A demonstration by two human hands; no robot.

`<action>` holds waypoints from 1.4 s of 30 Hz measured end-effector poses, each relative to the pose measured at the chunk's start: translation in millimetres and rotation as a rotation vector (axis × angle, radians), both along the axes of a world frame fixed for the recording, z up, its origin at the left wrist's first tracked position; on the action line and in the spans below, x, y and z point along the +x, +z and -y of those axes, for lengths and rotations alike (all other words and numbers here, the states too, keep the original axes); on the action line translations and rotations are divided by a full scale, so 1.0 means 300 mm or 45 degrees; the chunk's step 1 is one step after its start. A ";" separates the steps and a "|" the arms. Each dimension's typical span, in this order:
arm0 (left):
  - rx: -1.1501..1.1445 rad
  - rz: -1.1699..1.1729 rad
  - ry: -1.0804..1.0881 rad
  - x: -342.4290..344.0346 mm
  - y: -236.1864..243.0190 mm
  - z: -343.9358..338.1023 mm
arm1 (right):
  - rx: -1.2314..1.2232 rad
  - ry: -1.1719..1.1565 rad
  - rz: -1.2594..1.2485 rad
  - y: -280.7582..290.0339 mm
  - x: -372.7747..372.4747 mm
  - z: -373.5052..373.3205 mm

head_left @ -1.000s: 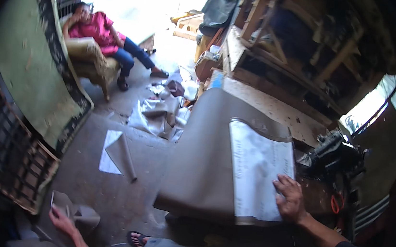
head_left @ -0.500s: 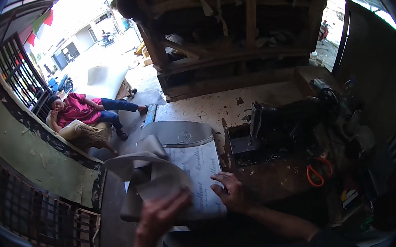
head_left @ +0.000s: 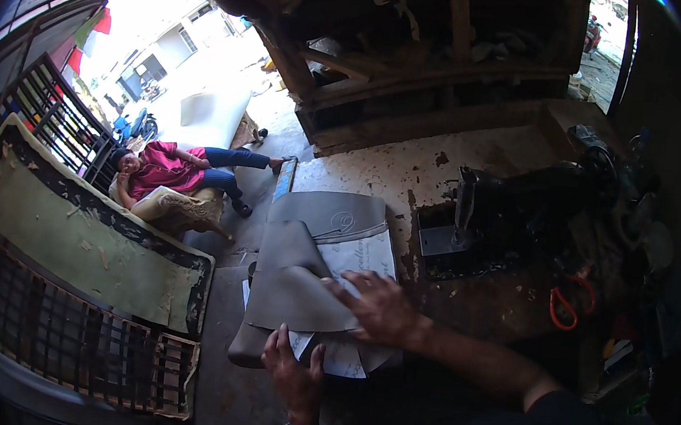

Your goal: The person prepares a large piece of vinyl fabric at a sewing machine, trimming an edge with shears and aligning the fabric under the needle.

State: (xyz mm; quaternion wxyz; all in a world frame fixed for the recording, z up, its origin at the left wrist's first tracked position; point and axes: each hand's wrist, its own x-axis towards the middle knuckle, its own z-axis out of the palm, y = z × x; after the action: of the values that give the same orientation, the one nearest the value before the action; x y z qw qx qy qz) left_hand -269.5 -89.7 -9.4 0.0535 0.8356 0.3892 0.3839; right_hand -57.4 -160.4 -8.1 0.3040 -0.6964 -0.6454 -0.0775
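- A worktable (head_left: 394,177) is topped with a pale, chipped surface, marked by brown spots.
- Over its near left part, a large grey-brown leatherette sheet (head_left: 320,208) is laid, smooth and round-cornered, with white printed backing exposed.
- To the right, a dark sewing machine (head_left: 516,202) is mounted.
- On the sheet, a smaller matching leatherette piece (head_left: 289,303) is rested, matte, buckled into a soft peaked fold.
- That fold is touched by the right hand (head_left: 388,310), fingers spread.
- Its lower edge is met by the left hand (head_left: 294,378), thumb and fingers parted.
- Orange-handled scissors (head_left: 564,312) are placed near the machine.
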 end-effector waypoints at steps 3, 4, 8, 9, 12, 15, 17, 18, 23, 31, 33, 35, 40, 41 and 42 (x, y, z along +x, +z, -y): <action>-0.216 -0.171 -0.031 0.003 -0.081 -0.122 | -0.529 0.164 -0.288 0.021 -0.012 -0.241; -0.287 0.097 -0.051 -0.002 -0.110 -0.174 | -0.301 0.054 -0.391 0.013 0.004 -0.278; -0.331 0.529 0.269 -0.043 0.057 -0.231 | 0.357 -0.352 -1.036 -0.034 0.232 -0.189; -0.399 0.675 0.347 -0.087 0.067 -0.249 | 0.362 -0.478 -1.072 -0.085 0.275 -0.138; -0.102 0.705 0.400 -0.272 -0.036 -0.253 | 0.083 -0.362 -2.141 -0.088 0.091 0.052; -0.437 0.639 0.363 -0.344 -0.133 -0.161 | -0.072 -0.340 -2.233 -0.119 -0.011 0.151; -0.424 0.579 0.342 -0.349 -0.171 -0.135 | -0.124 -0.361 -2.217 -0.104 -0.022 0.146; -0.428 0.562 0.338 -0.375 -0.174 -0.128 | -0.241 -0.413 -2.001 -0.092 -0.029 0.132; -0.304 0.453 0.506 -0.401 -0.107 -0.141 | -0.649 -0.488 -1.526 -0.052 -0.007 0.037; -0.141 0.180 -0.048 -0.080 0.083 -0.224 | -0.442 -0.497 -1.003 -0.086 -0.093 0.040; -0.201 0.113 -0.279 0.089 0.080 -0.312 | -0.481 -0.554 -1.009 -0.076 -0.066 0.029; -0.223 -0.016 -0.250 0.233 0.007 -0.471 | -0.518 -0.590 -1.011 -0.081 -0.055 -0.001; -0.327 -0.435 0.237 0.393 -0.165 -0.648 | -0.505 -0.648 -0.507 -0.127 -0.067 -0.088; -0.316 -0.426 0.227 0.412 -0.158 -0.662 | -0.520 -0.662 -0.457 -0.142 -0.063 -0.094; -0.398 -0.446 0.219 0.426 -0.149 -0.679 | -0.455 -0.675 -0.444 -0.157 -0.052 -0.101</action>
State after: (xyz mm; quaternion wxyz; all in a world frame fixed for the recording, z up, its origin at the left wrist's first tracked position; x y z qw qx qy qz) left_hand -141.8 114.1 -54.2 0.0808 0.8348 0.5169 0.1716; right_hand -73.1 -130.0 -55.4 0.2525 -0.8845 -0.3841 0.0803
